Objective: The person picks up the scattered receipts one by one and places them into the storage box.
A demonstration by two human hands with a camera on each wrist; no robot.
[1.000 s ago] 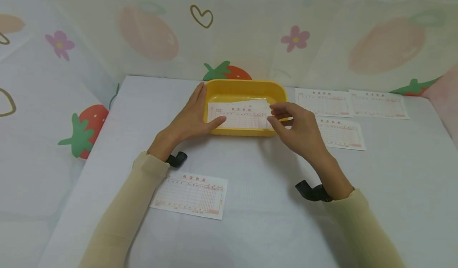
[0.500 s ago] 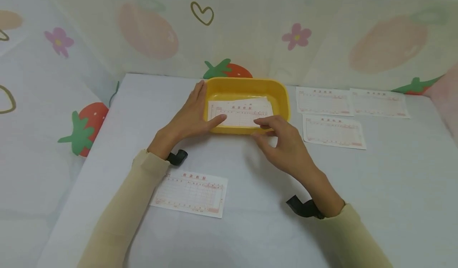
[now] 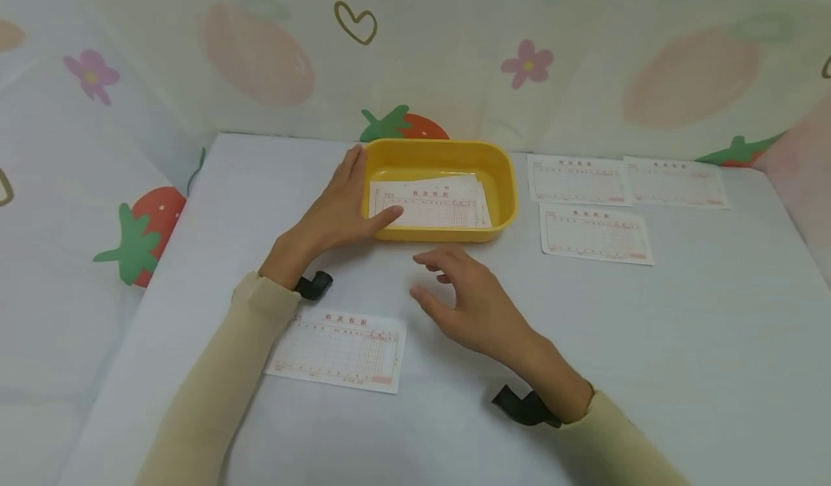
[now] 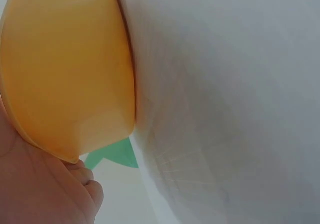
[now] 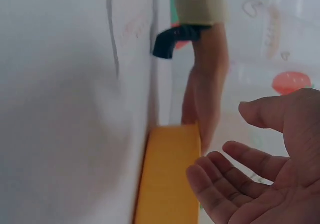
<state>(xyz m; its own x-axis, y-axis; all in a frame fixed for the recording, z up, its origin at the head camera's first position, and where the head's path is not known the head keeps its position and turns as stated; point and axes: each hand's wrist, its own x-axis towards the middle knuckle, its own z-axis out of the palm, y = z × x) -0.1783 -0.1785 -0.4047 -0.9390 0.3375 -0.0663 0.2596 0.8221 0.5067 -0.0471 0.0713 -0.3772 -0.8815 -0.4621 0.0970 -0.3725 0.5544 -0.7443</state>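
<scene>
At the left end of the yellow plastic tray [image 3: 448,235], my left hand [image 3: 334,208] holds the rim, thumb over the front corner and fingers along the outer side. Inside the tray lies a slightly fanned stack of receipt slips [image 3: 435,208] with red print. My right hand [image 3: 477,302] hovers in front of the tray with bent, parted fingers and nothing between them. The right wrist view shows its palm and spread fingers [image 5: 240,179] beside the tray wall [image 5: 167,184]. Left of that hand, a single receipt slip [image 3: 337,352] lies on the table near my left forearm.
Three more receipt slips lie right of the tray: one at the back [image 3: 580,180], another beside it [image 3: 677,183], and a third slip [image 3: 596,233] in front. A patterned cloth backdrop [image 3: 571,10] rises behind the white table [image 3: 733,342].
My right hand has drawn away from the tray's right end, leftward and toward me, over the table. My left hand keeps its place on the tray. The stack stays inside.
</scene>
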